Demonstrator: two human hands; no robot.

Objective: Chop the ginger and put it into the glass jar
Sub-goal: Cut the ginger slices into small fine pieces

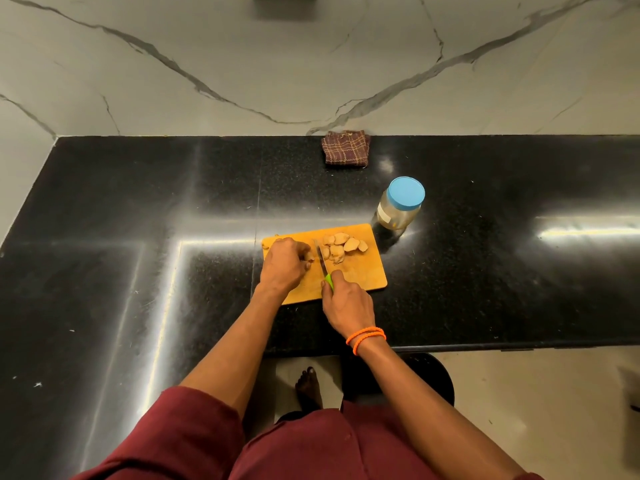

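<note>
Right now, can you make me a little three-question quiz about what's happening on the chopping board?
1. True or false: the clear glass jar with the blue lid is open.
2. Which hand grips the green-handled knife? A) left hand B) right hand
3. Fill in: the pile of pale ginger slices lies on the ______ side of the blade, on the orange wooden cutting board.

Key
1. False: the lid sits on the jar.
2. B: the left hand holds down the uncut ginger piece.
3. Right, the side nearer the jar.
</note>
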